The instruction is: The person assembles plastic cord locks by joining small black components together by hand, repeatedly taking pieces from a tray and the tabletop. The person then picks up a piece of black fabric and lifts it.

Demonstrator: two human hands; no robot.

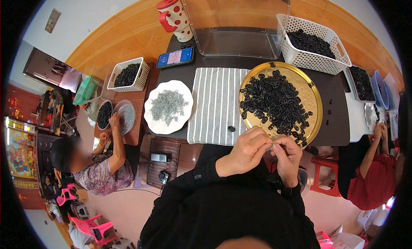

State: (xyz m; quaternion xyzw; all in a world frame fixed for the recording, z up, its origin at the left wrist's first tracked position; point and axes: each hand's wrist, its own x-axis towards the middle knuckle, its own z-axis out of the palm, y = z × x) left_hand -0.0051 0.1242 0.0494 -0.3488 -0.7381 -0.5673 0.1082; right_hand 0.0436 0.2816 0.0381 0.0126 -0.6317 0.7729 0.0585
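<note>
The left hand point(246, 150) and right hand point(287, 161) meet just off the near edge of the counter point(337, 135), in front of the gold tray point(319, 107). Thumb and forefinger are pinched on each side, the fingers of both hands grasping one small piece point(271, 147) between their tips. Only a pale, greyish glint of it shows; its shape is hidden.

Black pieces point(274, 99) lie heaped in the tray, toward the counter's right edge, many with holes through them. Silvery-grey bits point(166, 106) fill the scalloped white plate point(150, 115) by the left edge. Between plate and tray a striped cloth point(214, 103) reaches to the near edge, with one loose black piece point(231, 129) near its front right corner.

The held piece looks very light and probably stiff, so weight should be no trouble; its smallness is the harder part, since it could slip or spring from the tips. A pinch on opposite sides with the finger pads suits it. The black pieces look like smooth, hard plastic, likely sturdy but slippery, best taken by the outer rim.
</note>
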